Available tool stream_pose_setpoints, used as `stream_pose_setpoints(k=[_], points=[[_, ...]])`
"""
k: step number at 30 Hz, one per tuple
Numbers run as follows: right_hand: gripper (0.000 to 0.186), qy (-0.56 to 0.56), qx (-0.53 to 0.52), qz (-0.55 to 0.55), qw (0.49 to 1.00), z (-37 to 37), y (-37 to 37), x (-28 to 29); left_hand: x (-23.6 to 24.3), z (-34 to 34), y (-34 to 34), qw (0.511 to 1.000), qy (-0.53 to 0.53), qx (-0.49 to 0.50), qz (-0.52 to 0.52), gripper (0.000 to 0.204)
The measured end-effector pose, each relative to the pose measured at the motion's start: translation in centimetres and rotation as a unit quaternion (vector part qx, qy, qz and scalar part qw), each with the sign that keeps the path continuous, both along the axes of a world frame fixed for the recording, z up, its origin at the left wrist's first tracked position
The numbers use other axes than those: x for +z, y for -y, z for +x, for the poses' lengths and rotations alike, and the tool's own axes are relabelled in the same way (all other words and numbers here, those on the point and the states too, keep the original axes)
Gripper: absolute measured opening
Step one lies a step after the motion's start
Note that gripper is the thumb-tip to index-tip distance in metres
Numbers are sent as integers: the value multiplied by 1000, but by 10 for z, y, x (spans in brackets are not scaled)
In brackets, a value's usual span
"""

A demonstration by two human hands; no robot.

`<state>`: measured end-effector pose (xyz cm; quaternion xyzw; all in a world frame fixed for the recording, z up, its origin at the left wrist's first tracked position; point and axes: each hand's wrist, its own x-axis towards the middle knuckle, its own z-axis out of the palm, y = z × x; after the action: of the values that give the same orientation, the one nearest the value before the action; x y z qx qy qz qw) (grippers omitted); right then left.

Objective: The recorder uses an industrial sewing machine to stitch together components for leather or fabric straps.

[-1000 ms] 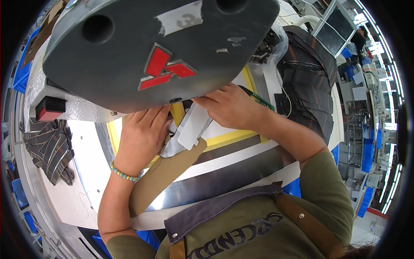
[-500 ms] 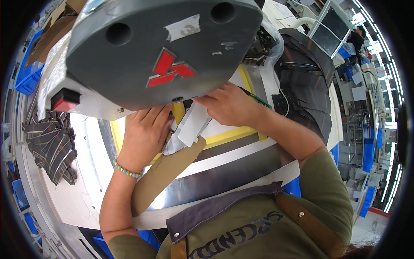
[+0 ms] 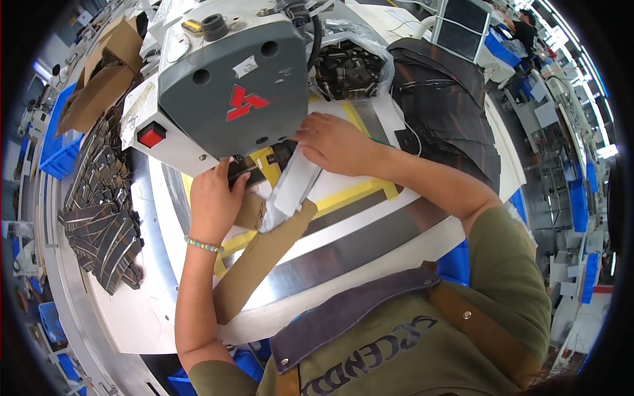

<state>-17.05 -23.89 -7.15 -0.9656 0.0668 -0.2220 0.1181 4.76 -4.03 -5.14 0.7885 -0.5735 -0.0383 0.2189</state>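
Under the grey head of a sewing machine (image 3: pixel 218 122), a dark striped fabric piece (image 3: pixel 249 177) lies at the work area. My left hand (image 3: pixel 216 198) is closed on its left end, the thumb toward the machine's middle. A yellow metal part (image 3: pixel 269 166) stands over the fabric. My right hand (image 3: pixel 338 144) reaches in from the right with bent fingers beside the machine head; its fingertips are partly hidden, so what they hold does not show. Below it a whitish, taped plate (image 3: pixel 294 188) slants toward me, over a strip of brown cardboard (image 3: pixel 264 261).
Dark striped fabric pieces are heaped at the left (image 3: pixel 105 241). Larger dark panels (image 3: pixel 442 109) lie at the right, beside a clear bag of small dark pieces (image 3: pixel 350 69). A red switch (image 3: pixel 152 136) sits on the machine's left side. Yellow tape (image 3: pixel 350 197) borders the work area.
My view has shifted back, so the machine head looks smaller and more of the work area shows. The dark fabric by my left hand has come into sight. Both hands stay near the machine.
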Motion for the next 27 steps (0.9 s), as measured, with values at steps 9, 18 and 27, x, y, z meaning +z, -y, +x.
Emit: stream_pose_setpoints(k=[9,18,27], points=[[43,-129,-16,224,966,-5,-25,8,2,-2,-7,985,-145,-46,80,27],[50,-130,-64,97,985,-93,-53,65,46,-53,-64,974,-211,-73,38,18],[55,-142,-58,-122,981,-95,22,-12,26,-42,-56,972,-220,-77,8,18]])
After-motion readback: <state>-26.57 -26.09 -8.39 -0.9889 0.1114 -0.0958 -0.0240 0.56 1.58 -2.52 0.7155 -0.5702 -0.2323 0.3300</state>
